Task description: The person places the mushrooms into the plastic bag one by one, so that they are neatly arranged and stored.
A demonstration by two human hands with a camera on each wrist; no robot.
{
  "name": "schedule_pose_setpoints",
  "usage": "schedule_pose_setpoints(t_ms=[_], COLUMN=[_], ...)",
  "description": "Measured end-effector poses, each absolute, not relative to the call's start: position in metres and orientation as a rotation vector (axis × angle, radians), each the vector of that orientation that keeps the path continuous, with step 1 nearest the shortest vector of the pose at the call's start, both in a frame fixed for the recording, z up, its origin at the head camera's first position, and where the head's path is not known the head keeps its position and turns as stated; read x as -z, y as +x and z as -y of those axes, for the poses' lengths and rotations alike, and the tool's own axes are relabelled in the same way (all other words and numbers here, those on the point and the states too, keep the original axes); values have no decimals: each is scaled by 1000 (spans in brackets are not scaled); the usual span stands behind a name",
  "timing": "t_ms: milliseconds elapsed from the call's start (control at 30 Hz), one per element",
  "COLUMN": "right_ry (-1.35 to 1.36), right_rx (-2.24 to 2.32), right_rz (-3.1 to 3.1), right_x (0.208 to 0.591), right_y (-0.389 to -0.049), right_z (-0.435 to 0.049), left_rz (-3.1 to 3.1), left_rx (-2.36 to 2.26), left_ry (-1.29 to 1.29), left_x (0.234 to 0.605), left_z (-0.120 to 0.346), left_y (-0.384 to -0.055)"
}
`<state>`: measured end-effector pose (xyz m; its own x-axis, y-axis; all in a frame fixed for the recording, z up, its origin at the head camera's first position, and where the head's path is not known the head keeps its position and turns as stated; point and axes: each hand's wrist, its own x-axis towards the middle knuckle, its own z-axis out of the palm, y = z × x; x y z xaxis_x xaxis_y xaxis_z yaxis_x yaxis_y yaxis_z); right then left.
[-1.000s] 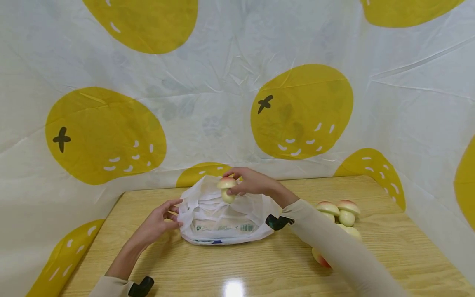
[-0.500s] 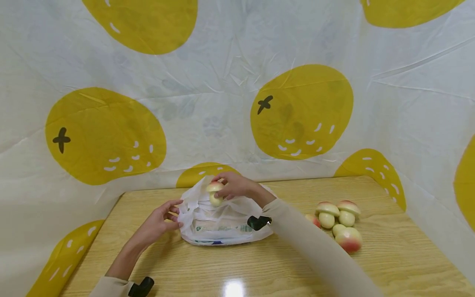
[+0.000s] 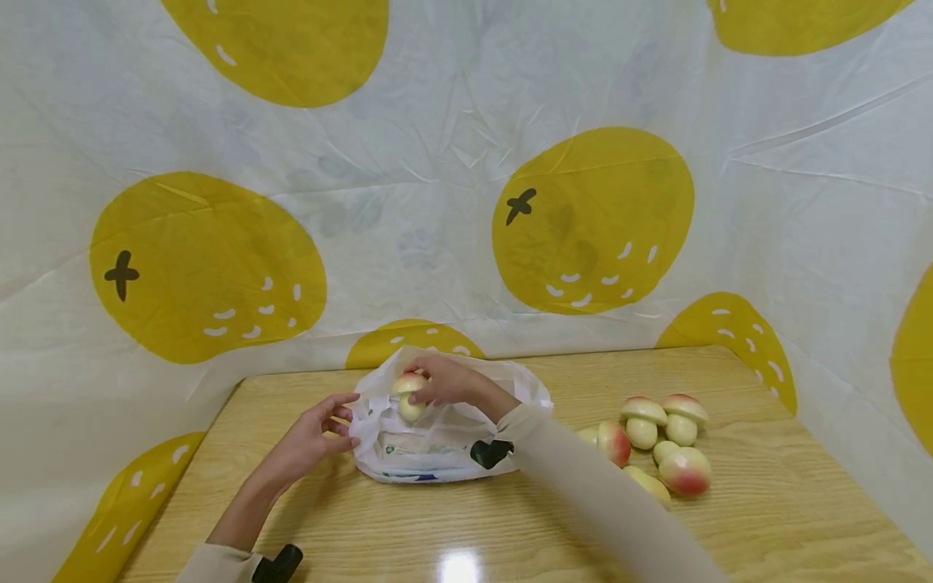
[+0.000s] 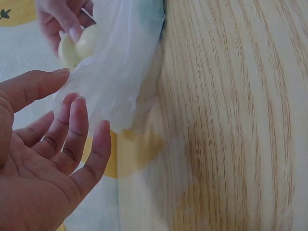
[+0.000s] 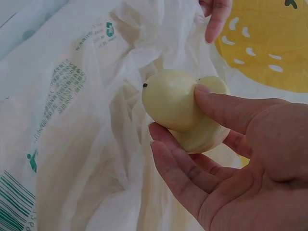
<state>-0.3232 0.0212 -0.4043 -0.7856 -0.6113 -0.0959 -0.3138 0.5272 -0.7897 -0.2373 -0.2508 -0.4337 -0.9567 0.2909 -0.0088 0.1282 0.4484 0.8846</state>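
the right hand [image 3: 448, 382] pinches a red-capped model mushroom [image 3: 406, 390] between thumb and fingers, at the open mouth of a white plastic bag [image 3: 455, 465]; the left hand [image 3: 317, 433] is relaxed, fingers apart, its tips at the bag's left edge, though whether they touch it i cannot tell; on the wooden table [image 3: 364, 534], two mushrooms [image 3: 663, 419] stand side by side at right, a third [image 3: 685, 470] lying nearer.

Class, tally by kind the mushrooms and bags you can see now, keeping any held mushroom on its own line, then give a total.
Held mushroom: 1
Other mushrooms: 5, counting one largely hidden by the right sleeve
White bag: 1
Total in view: 7
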Motion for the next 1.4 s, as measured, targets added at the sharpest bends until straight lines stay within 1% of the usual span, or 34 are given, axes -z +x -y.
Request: schedule_pose_setpoints(t_ms=[333,500,733,833,1100,1267,1400], right_ry=[-780,-861,-1041,-1024,-821,-780,-844], right_rx=[1049,951,880,838,745,704,673], right_rz=[-2562,-2623,-2664,-2719,-2848,-2845,-2813], right_x=[418,420,419,418,415,410,398], right_y=[-323,-322,-319,-318,-314,-310,-303], right_z=[-14,-15,-13,-12,-11,-14,-21], left_rz=[-2521,-2534,-2522,-2518,-2534,-2540,-2541], left_rx=[-1538,-1528,-1536,-1543,-1519,-1503,-1498], left_ry=[373,341,380,369,384,370,360], left_x=[435,435,435,434,432,432,432], left_z=[249,249,248,248,249,250,250], left_y=[-237,-237,-237,-236,-236,-235,-235])
